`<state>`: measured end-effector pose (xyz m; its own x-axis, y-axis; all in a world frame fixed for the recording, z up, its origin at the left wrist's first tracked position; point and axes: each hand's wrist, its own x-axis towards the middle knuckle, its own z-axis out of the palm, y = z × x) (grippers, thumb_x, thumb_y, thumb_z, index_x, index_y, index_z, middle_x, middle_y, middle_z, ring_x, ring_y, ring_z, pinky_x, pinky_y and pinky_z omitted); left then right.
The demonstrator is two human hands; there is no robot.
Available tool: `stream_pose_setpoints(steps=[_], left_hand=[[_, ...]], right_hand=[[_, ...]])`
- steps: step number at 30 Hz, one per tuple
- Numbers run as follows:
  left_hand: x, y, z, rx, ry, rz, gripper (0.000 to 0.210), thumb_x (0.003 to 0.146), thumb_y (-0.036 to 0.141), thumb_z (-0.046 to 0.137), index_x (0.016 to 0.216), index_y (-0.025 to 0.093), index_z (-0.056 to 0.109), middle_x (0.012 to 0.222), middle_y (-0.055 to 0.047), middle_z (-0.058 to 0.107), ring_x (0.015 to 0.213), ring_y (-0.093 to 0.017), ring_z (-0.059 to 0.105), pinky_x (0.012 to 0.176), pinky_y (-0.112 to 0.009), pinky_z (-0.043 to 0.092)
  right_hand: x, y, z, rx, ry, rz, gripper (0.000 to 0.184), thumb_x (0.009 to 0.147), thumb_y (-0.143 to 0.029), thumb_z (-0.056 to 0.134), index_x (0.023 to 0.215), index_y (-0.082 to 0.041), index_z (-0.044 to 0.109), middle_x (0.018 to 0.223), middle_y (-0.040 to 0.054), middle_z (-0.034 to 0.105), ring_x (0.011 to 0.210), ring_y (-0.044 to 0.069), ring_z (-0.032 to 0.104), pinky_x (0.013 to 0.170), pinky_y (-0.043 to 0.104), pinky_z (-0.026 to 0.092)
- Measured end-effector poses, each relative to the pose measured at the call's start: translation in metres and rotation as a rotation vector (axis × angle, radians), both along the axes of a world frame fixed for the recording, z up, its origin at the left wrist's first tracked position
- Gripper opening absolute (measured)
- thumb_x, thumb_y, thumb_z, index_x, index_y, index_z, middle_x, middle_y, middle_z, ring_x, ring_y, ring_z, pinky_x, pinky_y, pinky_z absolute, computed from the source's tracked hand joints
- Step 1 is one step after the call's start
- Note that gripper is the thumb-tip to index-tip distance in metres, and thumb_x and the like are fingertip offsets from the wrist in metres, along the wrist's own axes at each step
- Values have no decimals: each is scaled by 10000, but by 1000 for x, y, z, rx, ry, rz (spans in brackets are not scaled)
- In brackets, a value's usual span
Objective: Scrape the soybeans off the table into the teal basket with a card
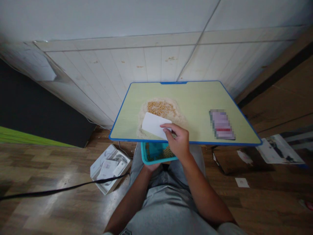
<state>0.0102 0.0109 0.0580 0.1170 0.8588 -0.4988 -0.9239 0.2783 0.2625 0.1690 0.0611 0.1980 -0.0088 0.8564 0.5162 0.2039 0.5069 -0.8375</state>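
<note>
My right hand [179, 137] pinches a white card [153, 125] between thumb and fingers. The card lies slanted over the near side of a pile on the folding table [198, 98]. In that pile, yellow soybeans [158, 107] sit amid pale grains [180, 118] that look like rice. My left hand [153, 166] holds a teal plastic basket [160, 161] from below, just under the table's near edge; its fingers are mostly hidden by the basket. Inside, beans [168, 151] gather at the right and some lie along the left side.
A phone-shaped, blurred-out object [222, 124] lies on the table's right side. On the floor to the left is an open white box [111, 168] with items inside, and a black strap [61, 191] crosses there. A panelled wall [137, 62] stands behind the table.
</note>
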Motion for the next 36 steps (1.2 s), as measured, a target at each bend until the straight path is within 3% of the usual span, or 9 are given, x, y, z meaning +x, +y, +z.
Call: stream_pose_setpoints(steps=[5,14,22,27,32,36], left_hand=[[1,-2,3,13,13,13,551,1274,489,494,1569,314,925,1602,-81,959,1786,-378,713,1524,-608,555],[2,-2,0,-5,177,-54,730,1308,558,319,1353,300,999,1630,-83,948,1830,-419,649,1554,-672,480],[-1,-1,-11,82,116,-94,729,1263,645,412,1682,271,877,1763,-99,879,1980,-444,426,1628,-668,333],[-7,-2,-29,96,-55,-115,812,1262,673,408,1907,253,666,1884,-127,788,1973,-400,465,1637,-732,320],[-7,-1,-41,115,-17,-84,744,1242,687,480,1830,325,755,1903,-86,774,1972,-433,462,1623,-746,369],[-5,0,-40,126,-45,-89,717,1254,700,444,1726,334,841,1828,-93,835,1931,-429,532,1626,-740,349]], right_hand=[[-6,2,-2,12,-21,39,272,1153,-256,747,1208,-290,1011,1223,94,1029,1109,293,986,956,385,795],[1,2,-7,13,-80,-2,316,1109,-204,749,1244,-293,1020,1245,98,1032,1090,299,992,944,391,807],[18,-3,-9,-18,-91,-161,329,1089,-260,730,1218,-290,1031,1191,99,1034,1036,308,988,903,403,808],[30,-6,-13,-34,-86,-245,309,1084,-290,747,1216,-290,1027,1200,118,1032,1020,331,985,897,432,803],[33,-8,-15,-32,-65,-284,309,1079,-303,743,1199,-283,1027,1174,115,1029,994,323,982,858,413,784],[32,-9,-15,-40,-67,-295,304,1078,-309,748,1196,-277,1026,1164,112,1030,957,310,968,845,401,775]])
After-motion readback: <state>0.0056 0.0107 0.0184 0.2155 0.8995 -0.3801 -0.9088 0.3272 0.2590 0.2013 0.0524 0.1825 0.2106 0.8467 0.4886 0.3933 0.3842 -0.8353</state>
